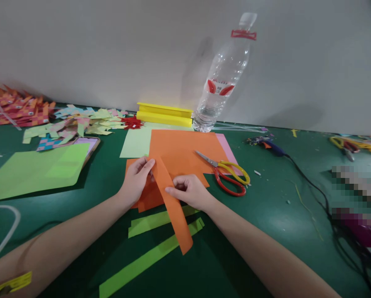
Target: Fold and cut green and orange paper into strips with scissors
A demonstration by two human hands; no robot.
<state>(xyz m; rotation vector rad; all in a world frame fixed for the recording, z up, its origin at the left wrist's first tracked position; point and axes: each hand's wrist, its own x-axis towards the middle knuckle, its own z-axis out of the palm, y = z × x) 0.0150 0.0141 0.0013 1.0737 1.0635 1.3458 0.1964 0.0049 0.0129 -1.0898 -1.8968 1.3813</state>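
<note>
A long orange paper strip [173,207] lies slanted across the green table, its top end on the orange paper sheets [182,151]. My left hand [137,180] pinches the strip's upper end with closed fingers. My right hand [190,191] presses the strip's middle, forefinger pointing left, other fingers curled. Light green paper strips [154,221] lie under and below the orange strip. Scissors [227,174] with red and yellow handles rest on the orange sheet, just right of my right hand.
A clear plastic bottle [222,78] stands by the wall beside yellow paper [164,114]. Woven paper pieces [70,124] are heaped at left, a light green sheet [36,169] in front. A glue gun [271,145] with a black cord lies at right.
</note>
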